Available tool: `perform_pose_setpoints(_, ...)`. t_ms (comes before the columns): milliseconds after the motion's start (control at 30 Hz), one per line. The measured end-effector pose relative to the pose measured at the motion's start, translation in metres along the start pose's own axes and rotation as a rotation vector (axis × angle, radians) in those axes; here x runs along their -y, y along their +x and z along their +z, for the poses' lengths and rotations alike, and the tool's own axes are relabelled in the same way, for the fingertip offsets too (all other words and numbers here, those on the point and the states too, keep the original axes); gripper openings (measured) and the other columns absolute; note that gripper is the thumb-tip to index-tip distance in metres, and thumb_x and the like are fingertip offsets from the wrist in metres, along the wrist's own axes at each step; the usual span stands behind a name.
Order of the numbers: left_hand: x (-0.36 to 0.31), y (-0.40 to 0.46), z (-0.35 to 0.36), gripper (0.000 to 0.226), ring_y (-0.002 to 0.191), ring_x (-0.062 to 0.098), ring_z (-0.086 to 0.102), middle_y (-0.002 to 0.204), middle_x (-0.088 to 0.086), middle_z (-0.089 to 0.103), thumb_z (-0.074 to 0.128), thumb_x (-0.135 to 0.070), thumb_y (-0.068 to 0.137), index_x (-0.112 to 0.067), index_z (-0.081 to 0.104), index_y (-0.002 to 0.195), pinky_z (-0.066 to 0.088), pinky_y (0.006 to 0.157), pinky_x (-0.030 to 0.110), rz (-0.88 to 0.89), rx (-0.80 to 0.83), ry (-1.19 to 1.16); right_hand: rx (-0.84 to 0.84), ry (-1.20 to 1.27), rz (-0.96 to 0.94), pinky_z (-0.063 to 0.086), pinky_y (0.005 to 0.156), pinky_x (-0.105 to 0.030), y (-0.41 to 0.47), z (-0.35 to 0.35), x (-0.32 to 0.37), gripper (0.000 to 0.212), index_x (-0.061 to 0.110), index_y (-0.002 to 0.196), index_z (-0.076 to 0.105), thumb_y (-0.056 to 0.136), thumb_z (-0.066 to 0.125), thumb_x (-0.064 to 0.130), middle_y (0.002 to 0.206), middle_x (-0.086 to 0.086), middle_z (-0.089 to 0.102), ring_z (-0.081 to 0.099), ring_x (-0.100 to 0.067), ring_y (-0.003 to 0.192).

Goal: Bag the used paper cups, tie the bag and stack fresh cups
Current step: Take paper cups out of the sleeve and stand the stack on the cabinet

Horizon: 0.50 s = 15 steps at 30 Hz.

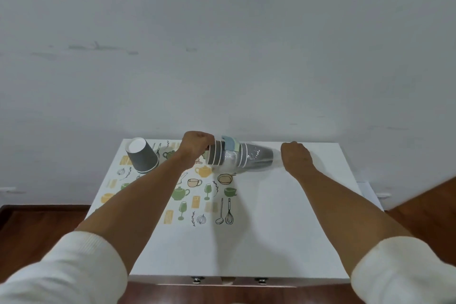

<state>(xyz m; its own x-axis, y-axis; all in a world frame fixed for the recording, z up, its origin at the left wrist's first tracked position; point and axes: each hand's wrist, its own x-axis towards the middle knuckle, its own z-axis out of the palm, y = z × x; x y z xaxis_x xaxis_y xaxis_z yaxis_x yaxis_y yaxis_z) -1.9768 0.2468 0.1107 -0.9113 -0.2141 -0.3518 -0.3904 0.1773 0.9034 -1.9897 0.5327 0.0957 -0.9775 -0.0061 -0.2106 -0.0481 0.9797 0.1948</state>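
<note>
Cup stack: a nested row of grey paper cups [223,155] lies on its side at the centre of the frame, near the far edge of the table [283,217], its right end sheathed in a clear plastic bag [256,155].
Bag: thin and glossy film, wrapping the right-hand cups; its far end runs toward the right hand (the exact mouth of the bag cannot be made out).
Left hand: the left hand [196,147] is closed on the rim end of the stack, fingers curled over the outermost cup.
Right hand: the right hand [296,155] is closed at the bag's right end; it appears to pinch the film, though the grip itself is hidden.
Loose cup: one grey cup [142,154] stands upside down at the upper left of the table, well apart from the stack.
Colour tabs: pale blue and green pieces [230,143] sit on top of the stack; what they are cannot be told.
Handling judgement: cups are light and crush easily; hold the stack around the rims, where the rolled edge is stiffest. The film is slippery and soft, best gathered in a bunch.
Step in hand: likely sliding cups relative to the bag.
</note>
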Motion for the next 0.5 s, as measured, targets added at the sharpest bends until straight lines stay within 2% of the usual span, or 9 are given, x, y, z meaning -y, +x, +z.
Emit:
perform_pose_setpoints(67, 0.005, 0.002, -0.013, 0.006, 0.067, 0.015, 0.054, 0.081, 0.004, 0.067, 0.075, -0.004, 0.085, -0.007, 0.075, 0.090, 0.044, 0.055, 0.018, 0.027, 0.023, 0.097, 0.055, -0.068, 0.000, 0.039, 0.102, -0.039, 0.001, -0.002, 0.000, 0.046, 0.011, 0.133, 0.052, 0.088, 0.060, 0.009, 0.133, -0.010, 0.055, 0.049, -0.030, 0.127)
perform_pose_setpoints(100, 0.008, 0.003, -0.017, 0.017, 0.066, 0.014, 0.054, 0.083, 0.003, 0.067, 0.078, -0.007, 0.084, -0.007, 0.074, 0.100, 0.043, 0.053, 0.017, 0.038, 0.045, 0.166, 0.107, -0.090, -0.014, 0.032, 0.109, -0.046, 0.004, -0.006, 0.002, 0.065, 0.012, 0.145, 0.040, 0.085, 0.065, 0.017, 0.146, -0.013, 0.043, 0.038, -0.035, 0.138)
perform_pose_setpoints(167, 0.012, 0.003, -0.022, 0.043, 0.074, 0.016, 0.061, 0.098, 0.005, 0.069, 0.085, -0.014, 0.078, -0.011, 0.068, 0.118, 0.046, 0.059, 0.022, 0.063, 0.104, 0.309, 0.240, 0.005, -0.142, 0.018, 0.116, -0.058, 0.012, -0.023, 0.015, 0.117, 0.016, 0.160, 0.002, 0.074, 0.079, 0.029, 0.166, -0.016, 0.009, 0.010, -0.037, 0.153)
perform_pose_setpoints(200, 0.013, 0.003, -0.021, 0.056, 0.083, 0.019, 0.063, 0.111, 0.007, 0.066, 0.089, -0.019, 0.074, -0.014, 0.065, 0.124, 0.050, 0.067, 0.025, 0.086, 0.129, 0.394, 0.263, 0.107, -0.244, 0.015, 0.118, -0.058, 0.017, -0.033, 0.025, 0.132, 0.022, 0.160, -0.011, 0.070, 0.084, 0.034, 0.169, -0.010, -0.002, 0.003, -0.032, 0.155)
perform_pose_setpoints(233, 0.015, 0.003, -0.020, 0.068, 0.094, 0.021, 0.063, 0.125, 0.007, 0.058, 0.092, -0.026, 0.069, -0.017, 0.061, 0.129, 0.053, 0.077, 0.030, 0.120, 0.136, 0.499, 0.253, 0.212, -0.347, 0.014, 0.120, -0.057, 0.020, -0.042, 0.037, 0.138, 0.028, 0.159, -0.015, 0.067, 0.088, 0.037, 0.170, -0.004, -0.005, 0.002, -0.027, 0.156)
perform_pose_setpoints(300, 0.018, 0.003, -0.017, 0.085, 0.118, 0.025, 0.054, 0.144, 0.003, 0.040, 0.093, -0.041, 0.062, -0.023, 0.053, 0.135, 0.045, 0.100, 0.040, 0.239, 0.109, 0.780, 0.245, 0.369, -0.451, 0.016, 0.121, -0.057, 0.021, -0.049, 0.062, 0.142, 0.039, 0.158, -0.012, 0.061, 0.091, 0.045, 0.170, 0.005, 0.002, 0.013, -0.024, 0.155)
perform_pose_setpoints(333, 0.019, 0.003, -0.014, 0.089, 0.127, 0.025, 0.048, 0.148, 0.000, 0.037, 0.091, -0.045, 0.060, -0.024, 0.050, 0.136, 0.038, 0.105, 0.043, 0.313, 0.101, 0.891, 0.265, 0.397, -0.453, 0.019, 0.119, -0.059, 0.020, -0.047, 0.073, 0.142, 0.044, 0.157, -0.009, 0.057, 0.092, 0.048, 0.169, 0.008, 0.008, 0.019, -0.028, 0.153)
perform_pose_setpoints(400, 0.021, 0.006, -0.008, 0.088, 0.135, 0.024, 0.044, 0.146, -0.004, 0.046, 0.087, -0.045, 0.060, -0.026, 0.046, 0.136, 0.032, 0.104, 0.043, 0.409, 0.130, 0.985, 0.281, 0.340, -0.443, 0.029, 0.113, -0.059, 0.018, -0.032, 0.092, 0.140, 0.047, 0.155, -0.005, 0.054, 0.092, 0.050, 0.164, 0.008, 0.022, 0.030, -0.034, 0.147)
perform_pose_setpoints(500, 0.025, 0.010, -0.002, 0.086, 0.128, 0.024, 0.052, 0.131, -0.006, 0.058, 0.080, -0.045, 0.065, -0.030, 0.045, 0.142, 0.032, 0.100, 0.044, 0.432, 0.182, 1.063, 0.136, 0.301, -0.470, 0.034, 0.107, -0.049, 0.016, -0.007, 0.105, 0.133, 0.039, 0.156, 0.003, 0.056, 0.089, 0.047, 0.146, 0.001, 0.044, 0.045, -0.030, 0.134)
